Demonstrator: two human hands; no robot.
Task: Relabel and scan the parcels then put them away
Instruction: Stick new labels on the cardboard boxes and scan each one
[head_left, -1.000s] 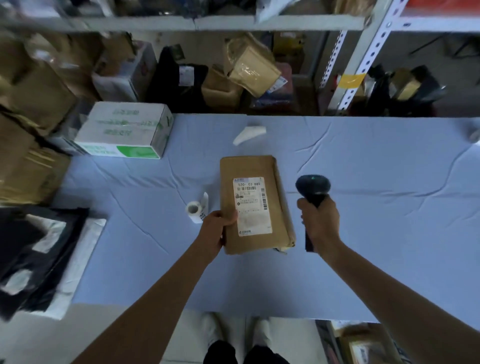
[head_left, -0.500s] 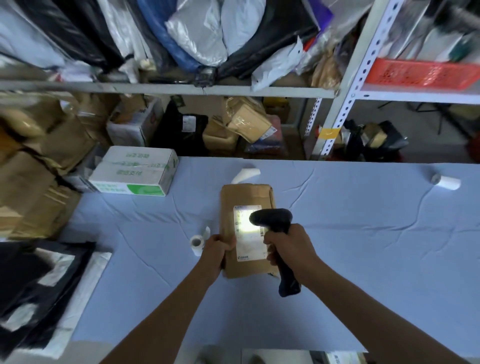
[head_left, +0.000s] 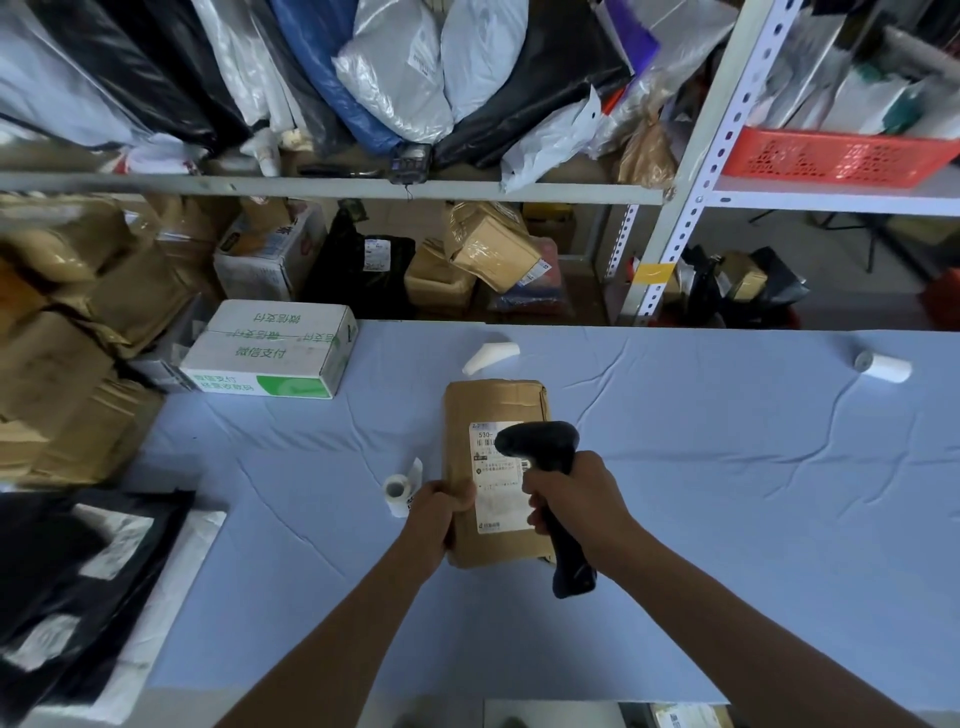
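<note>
Parcel check at a packing station: a flat brown cardboard parcel (head_left: 493, 408) lies lengthwise on the blue-covered surface (head_left: 727, 467), towards its front edge, with its white label (head_left: 496, 501) facing up. The person's left hand (head_left: 439, 512) grips the parcel's near left edge, fingers curled round it, apparently to steady it. The right hand (head_left: 576, 499) is wrapped round the handle of a black scanner (head_left: 540, 444), whose head hangs just over the upper part of the label; no beam can be made out on the paper.

The parcel looks stiff and boxy, with creased flaps at its far end. Judging by the one-handed hold, it is probably light to middling in weight. Its plain card should give a dry, sure grip. The long side edges appear the best places to take it, leaving the label uncovered and the wrinkled far end unstressed. Whether the contents are fragile cannot be told.

Just left of the parcel stands a small roll of labels (head_left: 399, 491), and a white scrap (head_left: 491, 356) lies beyond its far end. A white box (head_left: 275, 351) with green print sits at the surface's far left, a second roll (head_left: 883, 366) well apart at far right. At left lie black bags (head_left: 78, 571), and packed shelves (head_left: 332, 187) rise behind.
</note>
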